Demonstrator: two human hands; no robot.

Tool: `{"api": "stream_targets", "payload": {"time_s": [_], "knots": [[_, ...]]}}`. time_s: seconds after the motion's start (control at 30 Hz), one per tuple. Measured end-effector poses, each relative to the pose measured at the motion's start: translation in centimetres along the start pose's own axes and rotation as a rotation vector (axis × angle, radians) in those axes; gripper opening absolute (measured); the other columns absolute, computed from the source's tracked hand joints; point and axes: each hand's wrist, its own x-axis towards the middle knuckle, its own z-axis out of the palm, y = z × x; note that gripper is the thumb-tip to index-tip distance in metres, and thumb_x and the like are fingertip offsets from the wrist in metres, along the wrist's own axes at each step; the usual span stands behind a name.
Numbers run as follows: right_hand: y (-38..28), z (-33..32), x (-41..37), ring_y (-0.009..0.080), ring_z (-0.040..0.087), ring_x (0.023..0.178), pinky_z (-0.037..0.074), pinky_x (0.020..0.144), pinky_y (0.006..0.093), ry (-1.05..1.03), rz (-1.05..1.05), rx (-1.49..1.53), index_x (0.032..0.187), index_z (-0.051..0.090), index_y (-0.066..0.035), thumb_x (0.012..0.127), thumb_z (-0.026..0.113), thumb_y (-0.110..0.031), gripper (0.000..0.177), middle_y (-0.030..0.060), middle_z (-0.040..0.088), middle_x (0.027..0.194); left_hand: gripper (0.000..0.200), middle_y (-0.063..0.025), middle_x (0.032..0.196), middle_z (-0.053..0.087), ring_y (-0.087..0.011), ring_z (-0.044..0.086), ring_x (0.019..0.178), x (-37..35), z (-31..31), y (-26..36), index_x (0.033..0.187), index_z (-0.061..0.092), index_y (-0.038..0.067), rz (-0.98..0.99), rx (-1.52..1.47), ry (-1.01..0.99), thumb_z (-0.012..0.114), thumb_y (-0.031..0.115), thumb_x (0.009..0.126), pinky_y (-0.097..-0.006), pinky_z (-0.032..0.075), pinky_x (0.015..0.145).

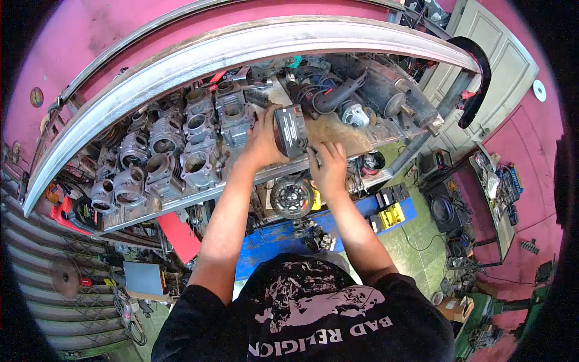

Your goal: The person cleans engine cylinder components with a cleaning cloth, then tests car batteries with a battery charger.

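Note:
My left hand point(261, 143) is wrapped around the left side of a small black box point(291, 130) with white print and a red mark near its top. The box is held over the front part of a wooden workbench shelf point(338, 142). My right hand point(330, 166) is just right of the box's lower corner, fingers partly bent and apart, fingertips close to that corner. Left of my left hand stand several grey metal engine cylinders point(198, 163) in rows. A dark exhaust muffler point(386, 96) and a loose black cable point(329, 99) lie behind and to the right.
A pale beam point(253, 45) arches across above the shelf. Below the front edge are a round wheel-like part point(292, 196), a blue board point(265, 244) and a yellow tray point(391, 215). At the right stand a black speaker-like box point(443, 208) and a side table point(494, 205).

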Motion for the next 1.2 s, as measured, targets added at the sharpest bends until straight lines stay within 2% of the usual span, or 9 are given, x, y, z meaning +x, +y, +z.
{"api": "stream_targets", "payload": {"time_s": [0.27,0.37,0.43,0.77,0.83,0.87,0.93,1.03,1.2], "knots": [[0.6,-0.7,-0.2,0.025,0.062,0.089,0.048,0.078,0.0395,-0.026,-0.179,-0.164,0.102,0.073,-0.015,0.079,0.08,-0.016,0.024,0.0008,0.07,0.099,0.14,-0.0183,0.159,0.034,-0.0425,0.038,0.147,-0.3,0.9,-0.4,0.159,0.024,0.015,0.115,-0.068,0.073,0.099,0.022,0.04,-0.0659,0.039,0.112],[2.1,-1.7,1.1,0.0245,0.063,0.088,0.047,0.078,0.0398,-0.143,-0.289,-0.104,0.103,0.072,-0.015,0.078,0.081,-0.015,0.026,0.0004,0.071,0.101,0.139,-0.0175,0.156,0.038,-0.0393,0.044,0.144,-0.2,0.6,-0.3,0.157,0.023,0.01,0.117,0.009,0.062,0.102,0.027,0.043,-0.0539,0.041,0.115],[2.9,-2.1,2.3,0.0244,0.064,0.089,0.048,0.079,0.0401,-0.217,-0.402,-0.036,0.104,0.072,-0.013,0.076,0.082,-0.015,0.029,0.0015,0.072,0.101,0.141,-0.0186,0.16,0.034,-0.0425,0.038,0.147,-0.2,0.9,-0.7,0.158,0.024,0.013,0.158,-0.088,0.067,0.1,0.023,0.04,-0.0638,0.039,0.113],[3.7,-3.9,4.9,0.0255,0.067,0.093,0.048,0.086,0.0392,-0.509,-0.427,0.107,0.107,0.072,-0.014,0.079,0.081,-0.018,0.029,0.002,0.071,0.097,0.145,-0.0152,0.164,0.031,-0.0413,0.037,0.149,-0.4,0.6,0.0,0.159,0.021,0.015,-0.011,0.004,-0.007,0.102,0.028,0.04,-0.07,0.036,0.112],[2.0,-4.5,5.6,0.0281,0.068,0.091,0.05,0.084,0.0385,-0.519,-0.442,0.011,0.103,0.073,-0.012,0.08,0.08,-0.017,0.025,0.0054,0.071,0.095,0.144,-0.0138,0.166,0.028,-0.0402,0.035,0.15,0.0,1.0,-0.7,0.159,0.021,0.016,0.182,-0.12,0.069,0.102,0.028,0.041,-0.0742,0.036,0.11],[1.9,-3.9,5.7,0.0281,0.068,0.091,0.05,0.084,0.0385,-0.517,-0.445,0.014,0.103,0.073,-0.012,0.08,0.08,-0.017,0.025,0.0054,0.071,0.095,0.144,-0.0138,0.166,0.028,-0.0402,0.035,0.15,0.0,0.8,-0.8,0.159,0.021,0.016,0.183,-0.117,0.071,0.102,0.028,0.041,-0.0742,0.036,0.11],[2.0,-2.4,6.1,0.0269,0.069,0.092,0.05,0.075,0.0396,-0.145,-0.266,0.188,0.104,0.076,-0.012,0.079,0.08,-0.01,0.025,0.0071,0.073,0.096,0.142,-0.0138,0.164,0.03,-0.04,0.036,0.15,0.0,0.5,-0.5,0.158,0.023,0.017,0.045,-0.07,0.003,0.102,0.026,0.041,-0.0731,0.036,0.11],[0.3,-0.7,8.1,0.028,0.069,0.089,0.052,0.073,0.0411,0.043,-0.045,0.085,0.108,0.078,-0.012,0.081,0.077,-0.008,0.028,0.0076,0.071,0.093,0.141,-0.0138,0.164,0.031,-0.0398,0.036,0.15,-0.2,-0.2,0.6,0.158,0.024,0.016,0.009,-0.048,-0.022,0.101,0.024,0.041,-0.0733,0.036,0.11],[-1.5,1.1,6.6,0.0276,0.066,0.082,0.056,0.074,0.0418,0.041,-0.273,-0.264,0.114,0.077,-0.012,0.08,0.072,-0.003,0.036,0.0068,0.07,0.098,0.14,-0.0132,0.164,0.029,-0.0395,0.035,0.151,-0.5,0.1,0.7,0.158,0.024,0.018,-0.002,-0.037,-0.011,0.1,0.022,0.041,-0.0738,0.036,0.109]]}}
